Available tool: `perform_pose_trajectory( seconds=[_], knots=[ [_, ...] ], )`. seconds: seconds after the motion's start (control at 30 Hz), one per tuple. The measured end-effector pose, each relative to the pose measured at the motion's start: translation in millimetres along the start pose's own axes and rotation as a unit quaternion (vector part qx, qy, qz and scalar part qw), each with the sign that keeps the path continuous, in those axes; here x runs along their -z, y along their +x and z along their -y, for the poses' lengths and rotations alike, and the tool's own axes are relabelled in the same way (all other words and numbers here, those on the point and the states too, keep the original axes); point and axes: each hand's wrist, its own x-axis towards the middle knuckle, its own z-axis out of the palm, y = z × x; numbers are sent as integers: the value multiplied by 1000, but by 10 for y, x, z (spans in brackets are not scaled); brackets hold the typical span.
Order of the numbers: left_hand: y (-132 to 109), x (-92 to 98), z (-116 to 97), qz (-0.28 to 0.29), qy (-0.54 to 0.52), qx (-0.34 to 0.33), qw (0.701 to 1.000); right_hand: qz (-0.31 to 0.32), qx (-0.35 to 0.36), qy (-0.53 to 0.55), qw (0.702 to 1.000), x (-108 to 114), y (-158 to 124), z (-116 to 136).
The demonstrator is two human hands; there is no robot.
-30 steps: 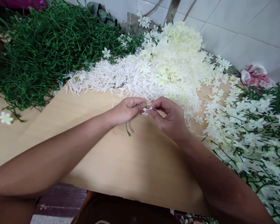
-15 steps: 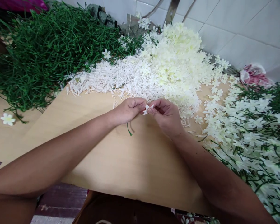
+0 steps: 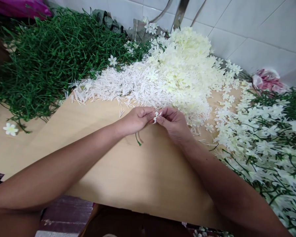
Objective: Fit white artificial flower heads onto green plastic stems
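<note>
**Both hands at mid-desk: white flower and green stem in the fingers**

Left hand (image 3: 140, 119): grip closed on a green stem (image 3: 138, 141), whose lower end protrudes below the hand, over the tan desk (image 3: 138, 174). Right hand (image 3: 174, 123): grip pinched on a small white flower (image 3: 156, 118), thumb against it. The flower sits between the two sets of fingertips, which nearly meet. Whether stem and flower are joined cannot be told; the fingers cover that spot.

Surroundings. Just beyond the hands, on the desk: a heap of thin white filaments (image 3: 118, 82), merging on its right into a tall mound of cream blossoms (image 3: 187, 62). Far left: a large tangle of green stems (image 3: 56, 59), with one single blossom (image 3: 112, 60) lying at its right-hand part. Near left: a loose flower (image 3: 10, 129) lying apart on a tan surface. Right side: a broad pile of stemmed flowers (image 3: 268, 141), white petals over green stalks; behind it, a pink-and-white bundle (image 3: 270, 80) near the tiled wall (image 3: 254, 26). Top left corner: magenta material (image 3: 22, 8), partly cut off by the edge of view.
</note>
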Motion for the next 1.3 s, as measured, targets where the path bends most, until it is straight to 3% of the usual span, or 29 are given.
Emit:
perform_pose_trajectory(
  seconds=[0.3, 0.43, 0.57, 0.63, 0.7, 0.73, 0.87, 0.9, 0.97, 1.03, 1.1, 1.17, 1.23, 1.3],
  knots=[
    [-1, -28, -11, -10, -27, 4, 1000, -16, -41, 49, 998, -39, 42, -9],
    [-12, 6, -52, 15, -50, 3, 999, 34, -58, 52, 996, 51, 43, 127],
    [-60, 71, -78, 45, 50, 20, 998, 144, -56, -127, 980, 302, 53, 375],
    [-94, 98, -92, 39, 142, 16, 989, 101, -14, -240, 965, 423, 57, 506],
    [-125, 112, -113, 40, 238, -10, 970, 55, 20, -320, 946, 499, 48, 634],
    [-139, 114, -125, 52, 277, -23, 959, 61, 22, -347, 935, 517, 39, 695],
    [-164, 105, -163, 106, 342, -16, 934, 190, -12, -415, 890, 489, 46, 853],
    [-162, 100, -164, 92, 342, -7, 935, 180, 1, -432, 884, 466, 78, 851],
    [-152, 90, -157, 40, 331, 11, 943, 79, 76, -487, 866, 411, 192, 783],
    [-140, 83, -144, -5, 312, 15, 950, -32, 164, -575, 801, 355, 348, 652],
    [-128, 83, -138, -35, 305, 1, 952, -46, 194, -666, 719, 311, 500, 506],
    [-102, 96, -150, -63, 316, -17, 946, -32, 188, -721, 666, 293, 603, 398],
    [-37, 121, -188, -98, 343, -27, 934, -28, 188, -729, 657, 308, 638, 354],
    [93, 151, -243, -136, 380, -28, 914, -51, 198, -694, 691, 350, 616, 372]
  ],
)
